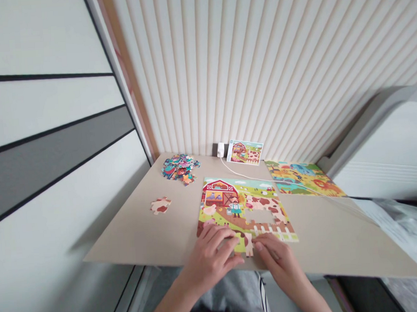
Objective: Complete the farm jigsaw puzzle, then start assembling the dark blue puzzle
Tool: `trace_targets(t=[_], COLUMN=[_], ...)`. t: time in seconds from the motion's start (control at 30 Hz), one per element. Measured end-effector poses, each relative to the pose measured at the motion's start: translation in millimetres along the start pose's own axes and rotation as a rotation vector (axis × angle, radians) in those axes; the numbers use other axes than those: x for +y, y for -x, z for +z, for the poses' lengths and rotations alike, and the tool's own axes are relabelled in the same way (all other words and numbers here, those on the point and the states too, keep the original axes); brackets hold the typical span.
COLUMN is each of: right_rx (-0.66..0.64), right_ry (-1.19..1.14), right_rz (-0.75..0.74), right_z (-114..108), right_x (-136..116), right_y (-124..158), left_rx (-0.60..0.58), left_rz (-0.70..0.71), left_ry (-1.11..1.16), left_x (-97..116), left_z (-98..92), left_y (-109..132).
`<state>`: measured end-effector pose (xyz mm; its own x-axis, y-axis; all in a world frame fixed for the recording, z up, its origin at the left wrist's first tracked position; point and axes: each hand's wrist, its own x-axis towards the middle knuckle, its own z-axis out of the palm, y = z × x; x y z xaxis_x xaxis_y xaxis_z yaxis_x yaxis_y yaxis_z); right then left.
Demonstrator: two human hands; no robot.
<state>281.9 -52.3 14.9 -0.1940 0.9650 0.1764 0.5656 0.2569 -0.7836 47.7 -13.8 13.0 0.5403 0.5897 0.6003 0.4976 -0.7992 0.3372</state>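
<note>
The pale piece (pixel 249 246) lies at the near edge of the puzzle (pixel 235 208), long axis toward you, between your left hand (pixel 214 251) and nearer right hand (pixel 276 251), though I cannot tell whether either grip is clamped.

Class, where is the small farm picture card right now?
In the head view, the small farm picture card is at the back of the table, slightly right of centre, just right of the white plug and beyond the farm puzzle.

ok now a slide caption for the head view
Left hand and right hand flank jigsaw pieces near an incomplete farm puzzle.
</note>
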Motion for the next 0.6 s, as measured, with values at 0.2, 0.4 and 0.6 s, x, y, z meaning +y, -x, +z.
trace_targets(t=[0.2,0.4,0.6], right_rx=[0.144,0.235,0.121], right_ry=[0.128,0.352,0.471], right_rz=[0.069,0.219,0.307], right_z=[-3,-26,-34], right_x=[22,41,46], right_y=[-10,-41,-65], left_rx=[-0.051,-0.047,-0.052], left_rz=[-0.056,-0.131,-0.156], left_ry=[-0.080,-0.113,-0.108], left_x=[-5,-15,-17], left_z=[4.5,5.2,5.6], left_y=[1,16,23])
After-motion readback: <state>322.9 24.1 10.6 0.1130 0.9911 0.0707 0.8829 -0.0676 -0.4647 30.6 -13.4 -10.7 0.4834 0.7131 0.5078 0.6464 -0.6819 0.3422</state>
